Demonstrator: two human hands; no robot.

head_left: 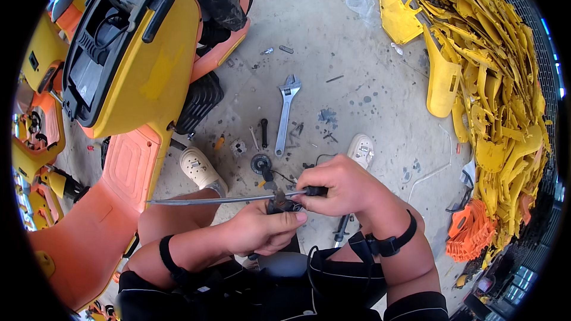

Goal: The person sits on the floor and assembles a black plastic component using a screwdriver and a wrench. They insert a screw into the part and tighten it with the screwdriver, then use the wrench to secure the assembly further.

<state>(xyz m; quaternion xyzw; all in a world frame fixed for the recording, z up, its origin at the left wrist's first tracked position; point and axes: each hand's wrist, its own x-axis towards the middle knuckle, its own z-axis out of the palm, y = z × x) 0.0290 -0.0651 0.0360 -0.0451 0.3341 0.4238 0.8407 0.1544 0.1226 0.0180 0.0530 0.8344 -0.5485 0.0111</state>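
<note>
In my right hand (336,187) is a short black handle (315,191), with the fingers closed round it in front of my lap. A long, slim grey metal rod (202,201) stretches leftward from there, tapering to a thin tip. My left hand (259,229) is closed on a dark, rust-marked metal part (278,201), its thumb pointing right. The rod crosses this part just above that thumb. A round black disc (260,163) shows beyond the part; whether they are joined, I cannot tell. The fingers hide much of what both hands hold.
An adjustable wrench (285,116) and a small black crank-like piece (264,134) lie on the stained concrete floor ahead. A yellow and orange scooter body (137,77) stands close on the left. Yellow panels (488,95) are heaped on the right, with orange pieces (471,230) nearer.
</note>
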